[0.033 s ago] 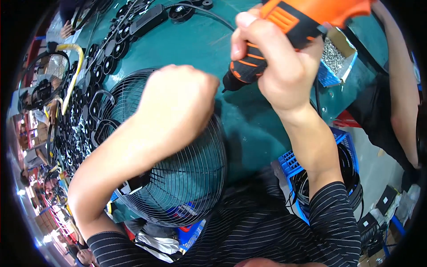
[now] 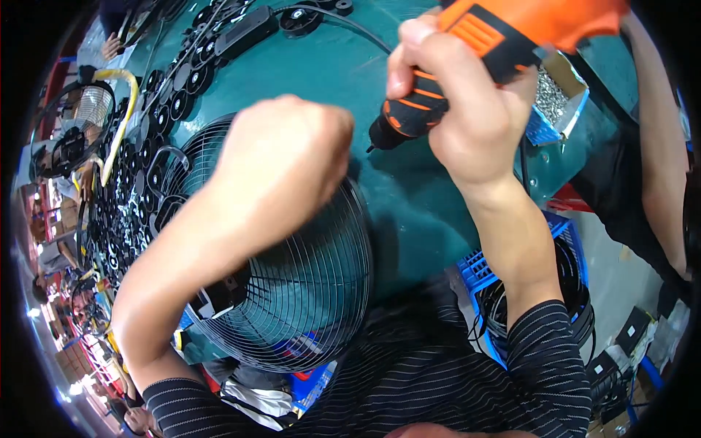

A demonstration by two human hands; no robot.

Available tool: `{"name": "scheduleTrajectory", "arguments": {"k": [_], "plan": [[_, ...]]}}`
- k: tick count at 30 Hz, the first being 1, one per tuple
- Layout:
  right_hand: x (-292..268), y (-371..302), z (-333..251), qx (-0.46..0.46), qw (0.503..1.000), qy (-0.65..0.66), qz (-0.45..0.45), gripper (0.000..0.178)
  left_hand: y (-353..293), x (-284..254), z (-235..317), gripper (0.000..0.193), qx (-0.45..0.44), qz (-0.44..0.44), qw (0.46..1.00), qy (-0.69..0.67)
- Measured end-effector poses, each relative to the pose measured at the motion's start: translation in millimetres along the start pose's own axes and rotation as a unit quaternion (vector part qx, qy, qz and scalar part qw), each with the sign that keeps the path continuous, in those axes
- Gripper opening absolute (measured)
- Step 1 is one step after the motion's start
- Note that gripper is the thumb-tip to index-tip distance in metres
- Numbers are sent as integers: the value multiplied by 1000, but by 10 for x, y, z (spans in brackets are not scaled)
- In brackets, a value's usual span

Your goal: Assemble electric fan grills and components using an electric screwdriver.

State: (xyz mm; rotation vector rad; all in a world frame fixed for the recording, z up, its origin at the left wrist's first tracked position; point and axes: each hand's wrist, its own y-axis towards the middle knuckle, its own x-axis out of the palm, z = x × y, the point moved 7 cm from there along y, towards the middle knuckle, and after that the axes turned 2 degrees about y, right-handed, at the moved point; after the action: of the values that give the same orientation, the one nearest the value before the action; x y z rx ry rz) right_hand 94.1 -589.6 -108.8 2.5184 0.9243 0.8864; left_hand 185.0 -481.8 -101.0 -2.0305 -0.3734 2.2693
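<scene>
My right hand (image 2: 478, 120) is wrapped round an orange and black power screwdriver (image 2: 416, 109). The tool's tip points down and left, above the green tabletop (image 2: 420, 212). A round black wire fan guard (image 2: 314, 299) lies in front of me on the left, with a dark part at its middle. Over its far side, my left hand (image 2: 288, 146) is curled closed and slightly blurred. Its fingertips are turned away, so whatever they may hold is hidden. A black curved handle (image 2: 168, 164) shows beside the guard, partly behind my left forearm.
An open box of small screws (image 2: 558, 102) stands at the right. Many black round parts (image 2: 179, 106) and cables crowd the table's left side. A blue crate (image 2: 478, 270) of black cables sits low right. Another person's arm (image 2: 661, 146) shows at the far right.
My left hand has shifted a little to the left over the fan guard. The power screwdriver in my right hand has moved slightly to the right.
</scene>
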Motion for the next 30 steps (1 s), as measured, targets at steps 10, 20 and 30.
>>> {"name": "scheduleTrajectory", "arguments": {"k": [10,20,30], "plan": [[-71,6,-83,90,988,123,-19,42,-47,255,-685,9,-82,-39,911,-403],[-11,-25,-127,79,996,29,-8,47,-293,198,-945,20,49,159,968,-189],[-4,-23,-100,76,997,18,-20,46,-165,315,-930,30,55,160,966,-195]]}}
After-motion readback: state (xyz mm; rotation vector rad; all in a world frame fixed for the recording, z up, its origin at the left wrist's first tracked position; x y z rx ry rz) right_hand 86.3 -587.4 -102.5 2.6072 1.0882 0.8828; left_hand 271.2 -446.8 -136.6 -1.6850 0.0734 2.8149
